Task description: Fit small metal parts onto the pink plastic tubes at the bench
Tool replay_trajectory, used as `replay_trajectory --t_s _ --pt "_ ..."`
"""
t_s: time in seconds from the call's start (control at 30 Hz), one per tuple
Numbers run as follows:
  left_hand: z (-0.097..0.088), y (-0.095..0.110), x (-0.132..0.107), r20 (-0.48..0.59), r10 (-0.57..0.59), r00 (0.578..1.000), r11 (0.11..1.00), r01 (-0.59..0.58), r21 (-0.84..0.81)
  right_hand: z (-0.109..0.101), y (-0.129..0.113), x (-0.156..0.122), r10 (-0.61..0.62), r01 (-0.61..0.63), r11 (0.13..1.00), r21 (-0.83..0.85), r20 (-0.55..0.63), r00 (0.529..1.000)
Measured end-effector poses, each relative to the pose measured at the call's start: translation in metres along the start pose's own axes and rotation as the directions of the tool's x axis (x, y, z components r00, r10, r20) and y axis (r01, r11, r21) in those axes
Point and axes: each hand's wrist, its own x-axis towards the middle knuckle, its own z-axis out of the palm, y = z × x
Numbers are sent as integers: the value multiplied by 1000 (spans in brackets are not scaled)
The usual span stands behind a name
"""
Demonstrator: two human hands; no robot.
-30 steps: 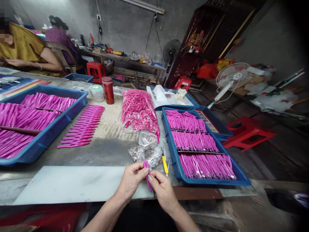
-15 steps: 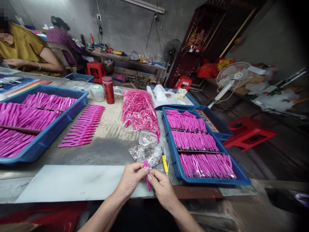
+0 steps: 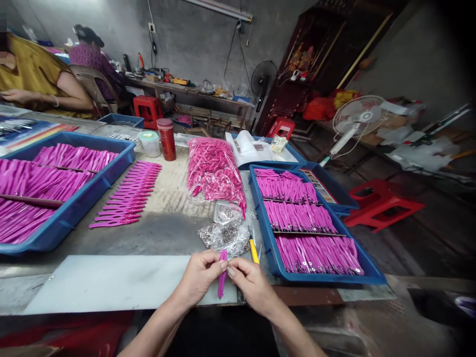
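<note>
My left hand (image 3: 203,277) is closed, pinching a slim, slotted magenta plastic piece (image 3: 222,285) upright between thumb and fingers. Beside it, my right hand (image 3: 251,285) has thumb and fingertips pinched together at the piece's right edge. Whether those fingertips grip the piece or something tiny is hidden. Just beyond both hands lies a clear plastic bag (image 3: 230,238) of small metal parts. A yellow-handled tool (image 3: 254,251) rests to its right. Under my left hand is a pale board (image 3: 111,282).
Blue trays of magenta pieces stand at left (image 3: 55,243) and right (image 3: 277,265). A row of magenta pieces (image 3: 128,193), a bag of pink parts (image 3: 213,166), a red bottle (image 3: 166,139) and a tub (image 3: 150,144) lie between. Two people (image 3: 40,74) sit far left.
The magenta piece has shifted slightly left and down and now stands more upright. My right fingertips have drawn back from across it to its right edge.
</note>
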Motion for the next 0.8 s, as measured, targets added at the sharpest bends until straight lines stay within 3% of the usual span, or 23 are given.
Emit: replay_trajectory --t_s 0.17,0.37,0.47,0.63,0.7,0.8 --pt "-7 6 -10 167 36 985 956 -82 280 -17 -6 2 -108 122 979 -163 98 989" --pt "-6 5 -15 286 -27 958 926 -84 369 -17 -8 2 -193 258 920 -295 235 953" --pt "-4 0 -13 264 -6 965 942 -83 326 -13 -7 3 -210 249 914 -319 153 966" --pt "8 -12 -13 126 62 990 950 -97 297 -2 -2 4 -121 93 958 -271 -86 989" --pt "13 -16 -14 34 184 982 898 -182 401 3 1 5 -65 28 975 -220 -165 984" --pt "16 -21 -15 -7 426 905 710 -330 622 10 5 5 21 -51 991 -122 -237 971"
